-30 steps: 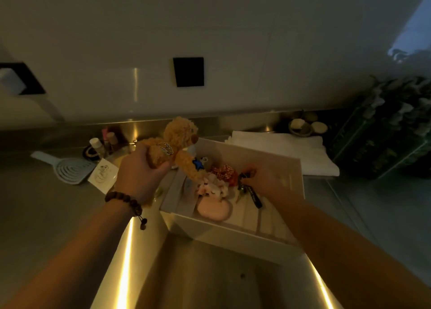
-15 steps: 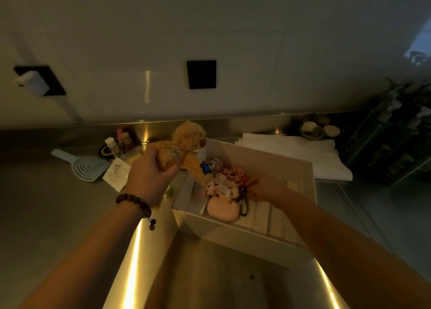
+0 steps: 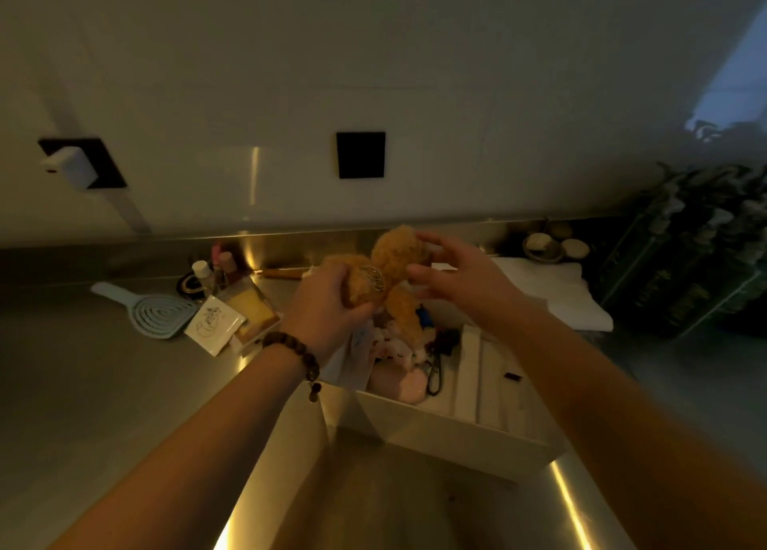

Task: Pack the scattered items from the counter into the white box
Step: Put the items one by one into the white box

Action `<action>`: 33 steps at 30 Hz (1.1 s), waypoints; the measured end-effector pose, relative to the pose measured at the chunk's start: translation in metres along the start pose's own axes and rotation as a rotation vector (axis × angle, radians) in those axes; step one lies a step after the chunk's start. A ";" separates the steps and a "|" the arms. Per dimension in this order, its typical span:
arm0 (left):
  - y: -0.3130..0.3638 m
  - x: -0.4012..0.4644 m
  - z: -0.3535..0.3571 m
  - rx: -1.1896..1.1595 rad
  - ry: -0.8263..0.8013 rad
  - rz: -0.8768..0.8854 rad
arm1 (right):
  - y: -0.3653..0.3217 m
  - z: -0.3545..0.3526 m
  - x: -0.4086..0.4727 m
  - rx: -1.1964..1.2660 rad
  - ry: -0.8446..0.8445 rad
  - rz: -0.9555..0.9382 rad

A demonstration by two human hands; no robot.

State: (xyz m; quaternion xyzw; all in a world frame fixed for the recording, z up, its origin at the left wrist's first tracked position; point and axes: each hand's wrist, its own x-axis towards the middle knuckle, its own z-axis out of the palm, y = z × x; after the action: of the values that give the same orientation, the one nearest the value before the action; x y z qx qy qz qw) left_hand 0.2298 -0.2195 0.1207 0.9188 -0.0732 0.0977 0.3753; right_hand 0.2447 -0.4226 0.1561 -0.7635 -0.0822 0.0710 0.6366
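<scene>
Right hand (image 3: 460, 275) has risen out of the white slatted box (image 3: 456, 433); fingers spread beside the tan plush bear (image 3: 386, 275). Left hand (image 3: 328, 313) clenches its body above the box's 10 o'clock corner, steadying it for lowering in.

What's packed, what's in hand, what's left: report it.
Done: a pink pouch and a dark key strap lie in the white box.
In hand: the left hand grips the teddy bear above the box; the right hand reaches for its head.
Left: the blue hairbrush, a white card and small bottles on the counter.
</scene>
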 end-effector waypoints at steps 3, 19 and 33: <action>0.014 0.005 0.011 -0.020 -0.073 0.094 | -0.002 -0.011 -0.005 -0.024 0.083 -0.003; 0.020 0.023 0.027 -0.172 -0.094 0.157 | 0.018 -0.040 0.020 -0.576 -0.120 -0.077; 0.001 0.028 0.033 -0.035 -0.277 0.116 | 0.047 -0.024 0.002 -0.321 -0.134 -0.004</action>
State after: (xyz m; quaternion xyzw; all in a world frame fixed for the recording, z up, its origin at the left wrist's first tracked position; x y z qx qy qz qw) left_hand 0.2613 -0.2451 0.1045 0.9110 -0.1791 -0.0098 0.3713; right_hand 0.2538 -0.4530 0.1141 -0.8488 -0.1362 0.1066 0.4997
